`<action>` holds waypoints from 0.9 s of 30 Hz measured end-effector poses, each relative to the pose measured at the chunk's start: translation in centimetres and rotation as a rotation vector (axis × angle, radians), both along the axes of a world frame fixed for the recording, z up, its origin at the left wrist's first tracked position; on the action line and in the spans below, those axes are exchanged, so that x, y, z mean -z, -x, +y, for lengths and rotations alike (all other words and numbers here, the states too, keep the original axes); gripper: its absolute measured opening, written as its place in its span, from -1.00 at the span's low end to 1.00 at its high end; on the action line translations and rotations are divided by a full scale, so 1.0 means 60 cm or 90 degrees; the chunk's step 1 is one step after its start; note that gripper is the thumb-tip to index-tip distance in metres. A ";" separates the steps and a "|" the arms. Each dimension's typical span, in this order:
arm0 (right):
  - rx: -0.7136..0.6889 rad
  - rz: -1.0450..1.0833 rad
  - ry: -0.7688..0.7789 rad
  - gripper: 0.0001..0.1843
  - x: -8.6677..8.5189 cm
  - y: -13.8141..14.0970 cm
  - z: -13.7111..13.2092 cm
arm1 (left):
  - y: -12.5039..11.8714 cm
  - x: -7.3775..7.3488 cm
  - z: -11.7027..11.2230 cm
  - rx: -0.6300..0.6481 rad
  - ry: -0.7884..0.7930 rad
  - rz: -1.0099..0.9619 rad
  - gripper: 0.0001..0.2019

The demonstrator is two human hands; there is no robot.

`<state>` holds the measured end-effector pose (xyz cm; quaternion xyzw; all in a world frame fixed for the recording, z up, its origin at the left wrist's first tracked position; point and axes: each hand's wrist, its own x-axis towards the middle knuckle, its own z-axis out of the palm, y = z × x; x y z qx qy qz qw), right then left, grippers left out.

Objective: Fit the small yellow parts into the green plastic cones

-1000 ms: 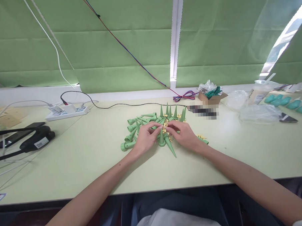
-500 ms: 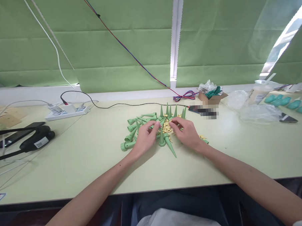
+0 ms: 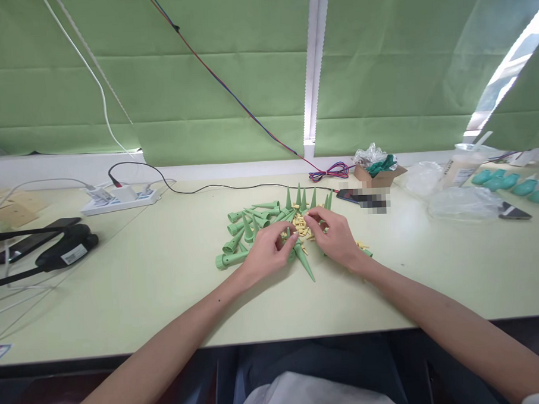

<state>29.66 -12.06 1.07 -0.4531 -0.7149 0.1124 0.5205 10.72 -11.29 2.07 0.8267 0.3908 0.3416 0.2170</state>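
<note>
My left hand [image 3: 271, 248] is curled round an upright green plastic spike, thumb and forefinger at its upper part; the hand hides most of that spike. Across from it, my right hand [image 3: 333, 235] has thumb and forefinger drawn together at the right edge of a heap of small yellow plastic pieces [image 3: 299, 224]. Anything in that pinch is too small to make out. A loose green spike [image 3: 304, 263] lies with its point toward me. More green spikes [image 3: 304, 200] stand upright behind the heap, and several green tubes with caps [image 3: 231, 260] lie to the left.
A phone [image 3: 356, 197] with a black cable lies behind the heap. Farther right are a small cardboard box [image 3: 379, 174], a plastic bag [image 3: 464, 204], a drink cup [image 3: 462, 167] and teal bulb-shaped items [image 3: 525, 186]. At left are a power strip [image 3: 120, 201] and a black strapped device [image 3: 68, 246].
My left hand has shifted right and slightly toward me, closing round the upright spike. My right hand stays almost in place, its fingertips slightly moved.
</note>
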 end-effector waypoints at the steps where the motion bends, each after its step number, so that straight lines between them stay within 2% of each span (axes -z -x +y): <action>1: -0.001 0.000 0.000 -0.72 0.000 0.000 0.000 | 0.000 0.000 0.000 0.003 0.001 0.005 -0.78; 14: -0.012 -0.007 0.005 -0.75 0.000 0.000 0.001 | 0.000 0.006 0.006 0.017 0.030 0.022 -0.65; 21: -0.019 -0.022 0.000 -0.74 0.000 0.000 0.000 | 0.001 -0.004 0.006 -0.030 0.138 -0.096 -0.57; 27: -0.085 -0.069 0.004 -0.76 -0.002 0.004 -0.004 | 0.000 -0.010 0.006 -0.055 0.197 -0.227 -0.58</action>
